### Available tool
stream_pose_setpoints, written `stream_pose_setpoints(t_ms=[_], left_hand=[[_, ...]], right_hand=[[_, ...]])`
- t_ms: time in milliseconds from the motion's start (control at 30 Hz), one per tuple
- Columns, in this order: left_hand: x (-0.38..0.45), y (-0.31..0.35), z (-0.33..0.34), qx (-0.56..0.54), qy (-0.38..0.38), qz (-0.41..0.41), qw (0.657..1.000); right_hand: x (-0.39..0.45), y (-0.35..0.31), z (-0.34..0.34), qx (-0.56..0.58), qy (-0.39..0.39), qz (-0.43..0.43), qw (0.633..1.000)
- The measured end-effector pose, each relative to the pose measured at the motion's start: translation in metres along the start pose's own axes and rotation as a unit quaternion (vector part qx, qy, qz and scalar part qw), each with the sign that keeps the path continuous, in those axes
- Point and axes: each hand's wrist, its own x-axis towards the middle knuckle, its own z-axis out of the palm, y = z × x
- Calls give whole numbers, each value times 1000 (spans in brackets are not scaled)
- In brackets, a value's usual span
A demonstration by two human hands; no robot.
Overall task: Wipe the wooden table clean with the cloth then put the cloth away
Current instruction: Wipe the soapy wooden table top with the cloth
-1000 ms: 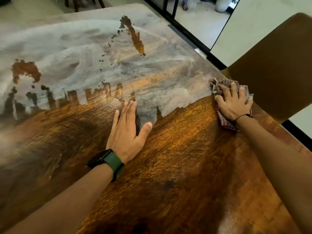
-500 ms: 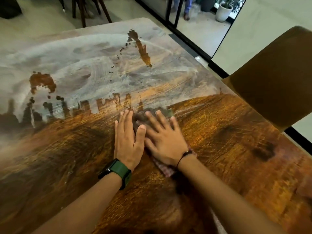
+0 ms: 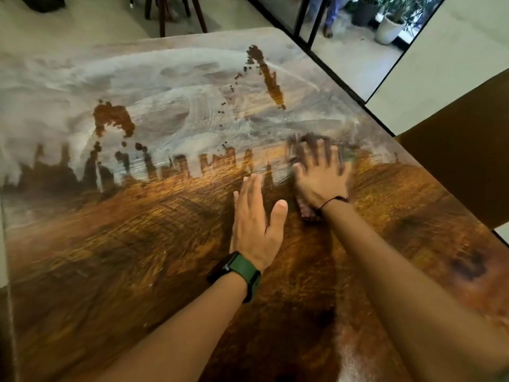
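Cloth (image 3: 306,213): flat under the right hand, only a corner peeking out by the wrist.
Right hand (image 3: 322,175): fingers spread, pressing the cloth down; half a second ago it was beside the left hand, now it has swept outward and up into the grey film.
Left hand (image 3: 256,216): flat, fingers straight, braced on the counter.
Counter (image 3: 137,257): near half wiped brown, far half filmy; wiping looks about halfway through.
Chair (image 3: 465,166): at the right edge.
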Motion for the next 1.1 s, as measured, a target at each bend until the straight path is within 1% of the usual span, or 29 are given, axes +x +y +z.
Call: stream_pose_setpoints(t_ms=[67,133,200,233,333,433,533,633,767,833,900,933,1000,1100], left_hand=[[1,-1,0,-5,3,-5,1000],[1,1,-2,-21,5,-26,999],[-1,5,-8,-37,9,-51,998],[1,4,-14,-30,17,-57,998],[11,-11,-39,39,48,-42,997],[19,-22,-49,74,35,-24,996],[17,-20,-43,75,0,-6,997],[17,-24,-43,62,3,4,998],[20,-20,-43,112,-30,12,993],[19,-17,-42,123,-44,14,991],[20,-18,-43,128,-45,20,991],[20,-19,-43,127,-44,22,991],[18,-21,-43,110,-37,18,993],[19,-17,-43,84,-33,21,996]], right_hand=[[-24,-37,5,-22,-4,-78,997],[-46,-60,9,-70,-19,-139,988],[-73,-65,17,-94,-32,-168,981],[-90,-64,21,-86,-15,-173,981],[-138,-64,37,-2,44,-167,985],[-142,-63,40,28,40,-157,986],[-118,-66,32,4,30,-155,987],[-71,-69,25,-18,7,-121,992],[2,-87,10,34,6,-72,997],[19,-95,8,42,7,-43,998],[20,-101,7,31,9,-34,999],[15,-102,7,24,5,-35,999],[-7,-106,12,-13,-6,-67,998],[-58,-102,28,-76,18,-132,988]])
